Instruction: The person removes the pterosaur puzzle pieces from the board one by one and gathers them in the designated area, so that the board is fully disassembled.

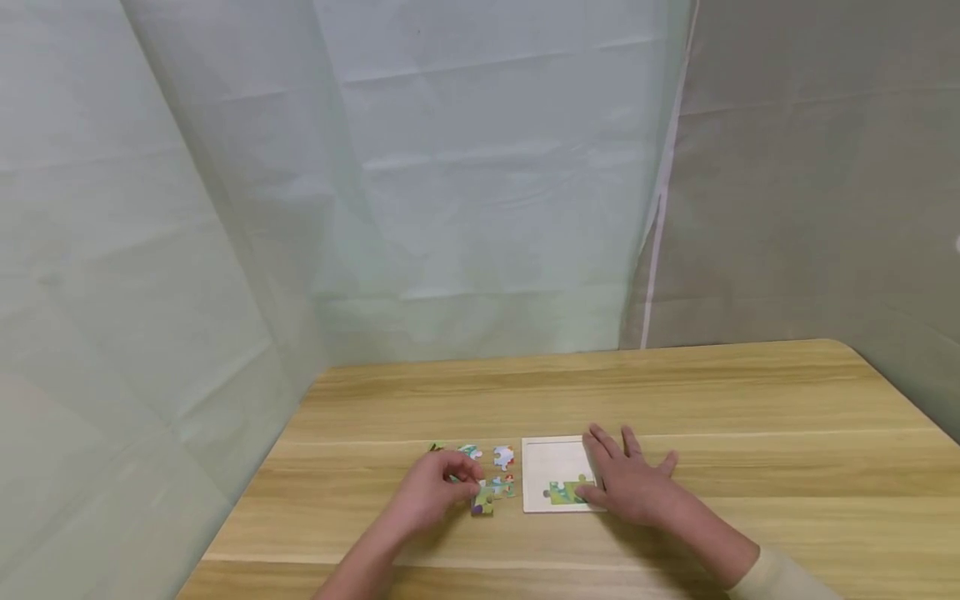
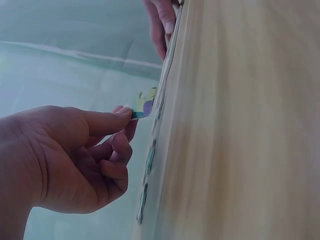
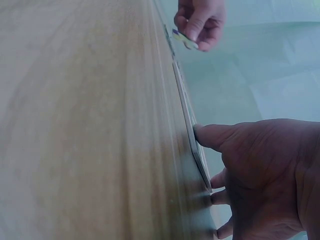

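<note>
My left hand [image 1: 438, 485] pinches a green and purple jigsaw puzzle piece [image 2: 145, 102] between thumb and fingertips, lifted a little above the table in the left wrist view. Spread fingers of my right hand [image 1: 633, 479] rest over the right side of a pale puzzle frame [image 1: 533, 462], the thumb near its lower edge. Joined green pieces [image 1: 560, 493] lie inside the frame along the bottom, partly covered by that thumb. Several loose pieces [image 1: 503, 457] lie flat between the left hand and the frame, some hidden under the left hand.
The wood-grain table [image 1: 787, 433] extends far to the right and behind the frame. Pale hanging sheets [image 1: 487, 192] surround its back and left sides. A light sleeve [image 1: 780, 575] covers the right forearm.
</note>
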Motion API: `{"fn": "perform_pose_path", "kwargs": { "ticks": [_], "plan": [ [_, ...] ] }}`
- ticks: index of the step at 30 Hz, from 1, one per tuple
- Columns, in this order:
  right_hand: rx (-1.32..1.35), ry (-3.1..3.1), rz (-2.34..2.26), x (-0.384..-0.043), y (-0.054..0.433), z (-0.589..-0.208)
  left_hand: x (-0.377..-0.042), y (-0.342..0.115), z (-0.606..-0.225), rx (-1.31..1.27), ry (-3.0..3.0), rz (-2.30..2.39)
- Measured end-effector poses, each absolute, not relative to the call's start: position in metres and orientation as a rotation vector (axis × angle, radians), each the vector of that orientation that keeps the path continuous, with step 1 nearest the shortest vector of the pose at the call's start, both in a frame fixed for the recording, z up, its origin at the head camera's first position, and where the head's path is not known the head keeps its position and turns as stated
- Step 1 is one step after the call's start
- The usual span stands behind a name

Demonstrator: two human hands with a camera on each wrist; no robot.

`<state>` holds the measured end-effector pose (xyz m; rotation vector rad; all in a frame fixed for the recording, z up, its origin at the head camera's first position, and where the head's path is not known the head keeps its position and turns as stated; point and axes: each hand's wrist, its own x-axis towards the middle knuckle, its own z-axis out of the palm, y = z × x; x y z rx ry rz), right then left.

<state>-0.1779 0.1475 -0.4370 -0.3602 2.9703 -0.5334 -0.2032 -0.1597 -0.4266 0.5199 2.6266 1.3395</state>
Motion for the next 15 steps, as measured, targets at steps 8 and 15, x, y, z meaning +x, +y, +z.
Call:
{"fn": "perform_pose_path", "kwargs": {
  "ticks": [8, 15],
  "plan": [
    [-0.357, 2.968, -0.532, -0.178, 0.148, -0.437, -0.198, -0.189, -0.426, 0.56, 2.635, 1.25],
    [-0.349, 2.959, -0.54, -0.177, 0.147, -0.436, -0.196, -0.215, -0.428, 0.535, 2.646, 1.2]
  ]
}}
